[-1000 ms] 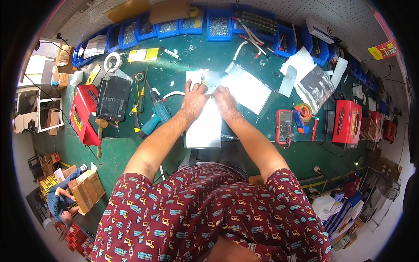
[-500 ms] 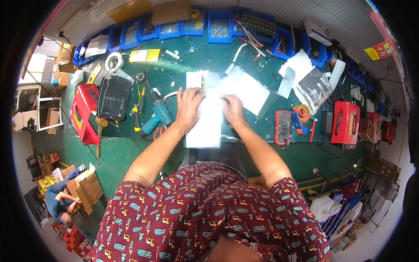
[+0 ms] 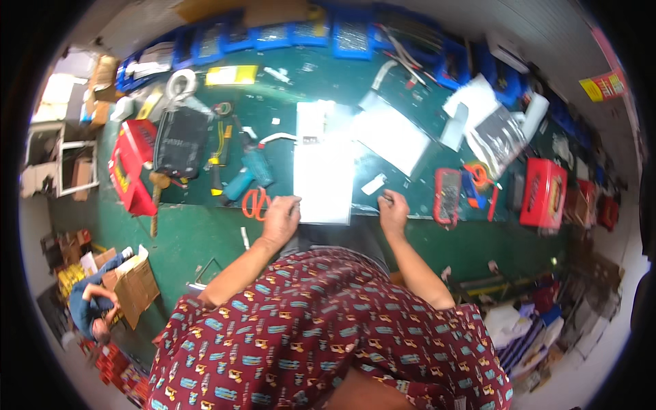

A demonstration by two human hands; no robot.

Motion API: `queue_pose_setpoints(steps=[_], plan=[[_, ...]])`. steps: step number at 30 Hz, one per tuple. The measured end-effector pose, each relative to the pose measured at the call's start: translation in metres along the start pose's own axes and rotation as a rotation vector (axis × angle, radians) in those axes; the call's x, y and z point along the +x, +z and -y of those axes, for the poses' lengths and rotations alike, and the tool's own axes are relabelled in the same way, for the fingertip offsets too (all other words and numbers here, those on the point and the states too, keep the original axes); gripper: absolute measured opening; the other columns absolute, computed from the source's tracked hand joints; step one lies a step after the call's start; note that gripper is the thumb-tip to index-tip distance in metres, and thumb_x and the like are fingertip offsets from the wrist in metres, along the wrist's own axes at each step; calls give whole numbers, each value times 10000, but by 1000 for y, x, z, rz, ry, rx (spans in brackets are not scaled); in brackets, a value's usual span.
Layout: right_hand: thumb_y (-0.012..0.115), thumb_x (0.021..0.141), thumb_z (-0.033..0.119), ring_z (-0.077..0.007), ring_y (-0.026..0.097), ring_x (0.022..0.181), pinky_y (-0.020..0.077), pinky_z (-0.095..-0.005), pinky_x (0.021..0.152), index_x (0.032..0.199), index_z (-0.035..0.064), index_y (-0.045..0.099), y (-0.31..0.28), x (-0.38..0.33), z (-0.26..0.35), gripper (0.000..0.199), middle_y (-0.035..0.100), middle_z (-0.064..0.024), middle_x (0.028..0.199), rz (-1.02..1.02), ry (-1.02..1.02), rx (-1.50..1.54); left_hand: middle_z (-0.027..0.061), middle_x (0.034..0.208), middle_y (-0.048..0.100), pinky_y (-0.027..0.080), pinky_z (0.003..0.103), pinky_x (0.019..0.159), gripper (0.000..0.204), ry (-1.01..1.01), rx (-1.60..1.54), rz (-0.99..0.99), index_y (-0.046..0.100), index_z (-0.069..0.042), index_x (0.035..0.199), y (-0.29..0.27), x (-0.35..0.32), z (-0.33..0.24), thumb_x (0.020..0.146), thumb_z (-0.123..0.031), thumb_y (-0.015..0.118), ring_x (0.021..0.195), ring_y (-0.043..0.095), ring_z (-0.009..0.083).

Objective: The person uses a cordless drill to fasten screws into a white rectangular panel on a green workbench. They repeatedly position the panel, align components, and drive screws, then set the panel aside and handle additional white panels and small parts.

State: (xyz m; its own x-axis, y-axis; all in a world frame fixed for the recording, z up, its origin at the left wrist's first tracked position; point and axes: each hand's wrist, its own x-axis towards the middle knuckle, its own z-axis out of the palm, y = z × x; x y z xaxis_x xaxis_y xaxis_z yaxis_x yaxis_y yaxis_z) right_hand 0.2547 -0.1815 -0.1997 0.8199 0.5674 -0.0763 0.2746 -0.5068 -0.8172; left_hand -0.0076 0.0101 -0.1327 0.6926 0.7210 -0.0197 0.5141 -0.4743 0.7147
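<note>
A long white panel, washed out by glare, lies on the green bench with its near end over the front edge. My left hand is by the panel's lower left edge, fingers curled; whether it grips the edge is unclear. To the right of the panel, my right hand hovers at the bench edge with its fingers bent together. Anything inside them is hidden. A small white piece lies just beyond that hand. Scissors with orange handles rest left of my left hand.
A teal power drill, a black pouch and a red case are on the left. Another white sheet, a red multimeter and a red box lie right. Blue bins line the back. A person crouches by cartons.
Both hands have drawn back toward me from the panel's upper part, the right one moving off to the right. The small white piece and the scissors' handles now show more fully.
</note>
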Motion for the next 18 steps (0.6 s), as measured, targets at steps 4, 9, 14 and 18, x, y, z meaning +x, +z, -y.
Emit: queue_pose_setpoints(steps=[4, 9, 14, 18], plan=[[832, 746, 252, -319, 662, 785, 535, -430, 768, 1230, -3, 603, 7, 16, 27, 593, 671, -138, 902, -6, 232, -215, 161, 948, 697, 519, 431, 827, 175, -102, -30, 51, 678, -38, 1025, 0, -4, 2, 852, -36, 653, 933, 641, 359], [729, 768, 57, -181, 642, 690, 528, -322, 686, 1036, -15, 644, 40, 28, -3, 290, 658, -65, 741, 5, 245, 101, 152, 936, 704, 530, 390, 769, 179, -214, -93, 28, 684, -28, 1045, -3, -7, 11, 871, -39, 644, 830, 647, 305], [739, 777, 50, -172, 604, 705, 515, -325, 707, 1108, -47, 607, 10, 36, -14, 369, 620, -66, 776, -271, 330, 381, 136, 888, 694, 525, 365, 729, 198, -245, -114, 31, 684, -8, 1064, -6, -9, 10, 872, -29, 638, 785, 636, 255], [769, 784, 88, -267, 626, 881, 512, -394, 813, 1154, -16, 643, -9, 46, -2, 404, 616, -117, 940, -373, 159, -100, 90, 818, 643, 500, 303, 689, 178, -182, -109, 16, 687, 5, 1076, -2, -9, 10, 911, -44, 641, 708, 591, 164]])
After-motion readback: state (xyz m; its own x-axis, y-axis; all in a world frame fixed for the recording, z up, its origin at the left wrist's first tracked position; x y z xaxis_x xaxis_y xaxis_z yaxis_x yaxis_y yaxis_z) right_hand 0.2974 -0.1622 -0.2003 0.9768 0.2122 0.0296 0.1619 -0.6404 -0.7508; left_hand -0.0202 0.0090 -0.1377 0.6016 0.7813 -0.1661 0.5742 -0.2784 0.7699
